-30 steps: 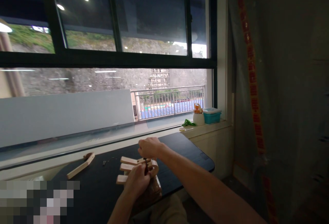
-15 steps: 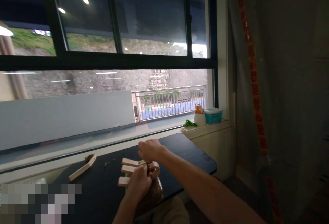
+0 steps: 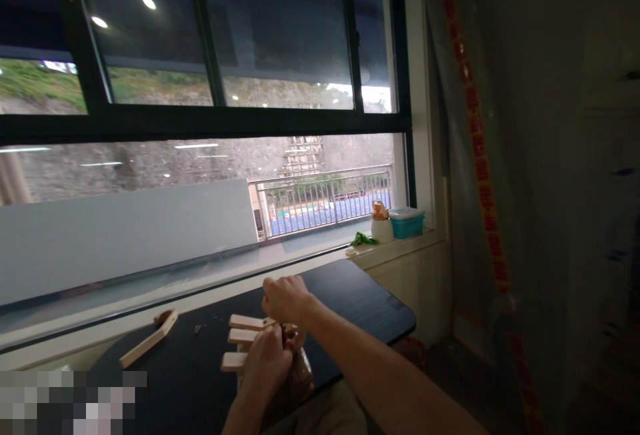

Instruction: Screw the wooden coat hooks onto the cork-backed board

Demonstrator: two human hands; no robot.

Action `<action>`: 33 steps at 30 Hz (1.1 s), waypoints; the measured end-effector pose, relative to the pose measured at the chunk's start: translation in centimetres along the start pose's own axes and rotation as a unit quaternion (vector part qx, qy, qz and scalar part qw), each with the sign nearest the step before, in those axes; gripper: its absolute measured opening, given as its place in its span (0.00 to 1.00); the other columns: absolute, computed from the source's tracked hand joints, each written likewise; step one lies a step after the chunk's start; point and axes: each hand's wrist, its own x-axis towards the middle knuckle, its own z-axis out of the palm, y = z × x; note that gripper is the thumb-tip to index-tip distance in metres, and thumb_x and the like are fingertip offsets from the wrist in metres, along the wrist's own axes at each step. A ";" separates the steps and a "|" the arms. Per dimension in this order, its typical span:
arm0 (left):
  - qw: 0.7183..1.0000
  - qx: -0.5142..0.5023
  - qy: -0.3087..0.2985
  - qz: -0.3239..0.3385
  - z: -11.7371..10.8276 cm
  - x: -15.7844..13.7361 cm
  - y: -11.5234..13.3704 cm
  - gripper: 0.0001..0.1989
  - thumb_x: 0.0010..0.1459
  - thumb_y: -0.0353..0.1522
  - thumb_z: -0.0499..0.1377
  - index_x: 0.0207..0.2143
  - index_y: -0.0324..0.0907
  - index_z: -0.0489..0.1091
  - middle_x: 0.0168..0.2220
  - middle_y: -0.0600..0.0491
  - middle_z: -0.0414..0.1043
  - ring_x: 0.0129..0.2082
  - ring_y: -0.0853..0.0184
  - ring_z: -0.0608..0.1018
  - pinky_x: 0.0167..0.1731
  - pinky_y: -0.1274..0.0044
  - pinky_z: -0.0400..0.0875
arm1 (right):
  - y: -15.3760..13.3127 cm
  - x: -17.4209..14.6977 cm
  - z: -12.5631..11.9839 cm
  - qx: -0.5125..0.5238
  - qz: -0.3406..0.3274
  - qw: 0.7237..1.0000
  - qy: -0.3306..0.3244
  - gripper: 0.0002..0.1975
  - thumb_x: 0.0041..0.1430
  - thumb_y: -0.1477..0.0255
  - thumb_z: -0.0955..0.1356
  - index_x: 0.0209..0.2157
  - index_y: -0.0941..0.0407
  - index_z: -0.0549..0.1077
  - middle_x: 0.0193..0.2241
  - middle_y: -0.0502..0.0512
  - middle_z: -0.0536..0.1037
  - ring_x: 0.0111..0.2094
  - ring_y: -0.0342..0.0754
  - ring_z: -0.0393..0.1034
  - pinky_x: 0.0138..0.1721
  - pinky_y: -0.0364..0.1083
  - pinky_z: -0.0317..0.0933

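Observation:
Low in the head view, my left hand is closed at the near end of several pale wooden pieces, its fingers curled against the wood. Their straight ends stick out to the left, side by side. Directly above, my right hand makes a fist over the wood's right end; what it grips is hidden. A small dark part shows between the two hands, too hidden to name. Beneath the wood lies a brown, shiny wrapped bundle at the table's near edge.
On the dark table another bent wooden piece lies left, with small screw-like bits beside it. The windowsill holds a green cloth, a white pot and a teal box. A window stands behind.
The whole view has shifted slightly, so most things sit further left. My right hand has come down a little closer to the wood; my left hand keeps its hold.

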 end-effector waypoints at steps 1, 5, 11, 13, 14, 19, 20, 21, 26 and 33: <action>1.000 0.000 0.001 0.004 0.0 -0.1 0.0 0.09 0.54 0.30 0.50 0.36 0.38 0.67 0.38 0.44 0.73 0.44 0.60 0.73 0.40 0.74 0.63 | 0.0 -0.1 0.0 0.002 0.002 1.000 0.003 0.14 0.54 0.70 0.60 0.40 0.58 0.70 0.36 0.63 0.78 0.41 0.54 0.72 0.37 0.49 0.65; 1.000 -0.004 0.009 0.016 0.1 -0.2 0.0 0.09 0.54 0.28 0.49 0.35 0.39 0.66 0.38 0.45 0.73 0.44 0.61 0.73 0.41 0.75 0.62 | 0.1 -0.3 0.0 0.006 0.002 1.000 0.013 0.14 0.55 0.70 0.59 0.40 0.58 0.70 0.37 0.63 0.78 0.40 0.54 0.73 0.36 0.50 0.65; 1.000 0.010 0.006 0.009 0.3 0.0 -0.2 0.09 0.54 0.29 0.49 0.35 0.37 0.66 0.39 0.43 0.73 0.44 0.59 0.74 0.40 0.74 0.63 | -0.1 -0.4 0.1 0.010 0.008 1.000 0.014 0.13 0.53 0.70 0.61 0.39 0.58 0.70 0.36 0.63 0.78 0.40 0.54 0.73 0.36 0.50 0.65; 1.000 0.016 0.008 0.013 0.3 0.0 -0.2 0.09 0.54 0.30 0.49 0.35 0.38 0.67 0.38 0.43 0.73 0.44 0.59 0.73 0.41 0.75 0.62 | -0.2 -0.5 0.0 0.011 0.007 1.000 0.014 0.13 0.53 0.71 0.61 0.40 0.59 0.70 0.37 0.63 0.78 0.40 0.54 0.73 0.36 0.50 0.65; 1.000 0.021 0.009 0.015 0.3 0.0 -0.1 0.09 0.54 0.30 0.49 0.35 0.38 0.67 0.39 0.43 0.73 0.45 0.59 0.74 0.41 0.74 0.62 | -0.2 -0.6 0.0 0.012 0.006 1.000 0.015 0.14 0.53 0.71 0.61 0.40 0.59 0.69 0.38 0.63 0.77 0.41 0.54 0.72 0.37 0.50 0.65; 0.999 0.030 0.002 0.026 0.2 0.1 -0.1 0.09 0.56 0.30 0.47 0.34 0.39 0.66 0.38 0.44 0.74 0.43 0.59 0.74 0.39 0.74 0.63 | -0.1 -0.8 -0.3 0.012 0.010 1.000 0.007 0.15 0.53 0.69 0.61 0.41 0.59 0.69 0.39 0.62 0.77 0.42 0.53 0.72 0.38 0.50 0.65; 0.999 0.031 -0.001 0.027 0.2 0.2 -0.1 0.09 0.56 0.31 0.47 0.34 0.40 0.65 0.38 0.44 0.74 0.43 0.58 0.75 0.39 0.73 0.63 | 0.0 -0.8 -0.4 0.010 0.014 1.000 0.004 0.15 0.53 0.69 0.62 0.41 0.58 0.69 0.39 0.62 0.77 0.42 0.53 0.72 0.38 0.49 0.65; 0.999 0.031 -0.005 0.028 0.2 0.3 -0.2 0.08 0.56 0.31 0.47 0.33 0.40 0.65 0.37 0.44 0.74 0.43 0.58 0.75 0.39 0.73 0.63 | 0.1 -0.8 -0.5 0.008 0.017 1.000 0.000 0.15 0.53 0.68 0.62 0.41 0.58 0.69 0.39 0.61 0.77 0.42 0.53 0.72 0.38 0.49 0.65; 0.999 0.029 -0.002 0.034 0.1 0.4 -0.2 0.09 0.56 0.31 0.48 0.35 0.41 0.66 0.38 0.45 0.74 0.43 0.59 0.75 0.40 0.73 0.64 | 0.7 -0.5 -0.8 -0.006 0.005 1.000 -0.021 0.17 0.56 0.66 0.61 0.44 0.58 0.68 0.42 0.62 0.76 0.43 0.52 0.71 0.39 0.48 0.65; 0.999 -0.010 0.020 0.025 0.5 0.1 -0.4 0.13 0.54 0.30 0.49 0.40 0.38 0.68 0.43 0.44 0.73 0.47 0.60 0.72 0.45 0.74 0.62 | 0.7 -0.1 -1.0 -0.020 -0.032 0.999 -0.030 0.15 0.55 0.66 0.61 0.41 0.59 0.70 0.43 0.65 0.75 0.45 0.54 0.70 0.40 0.50 0.64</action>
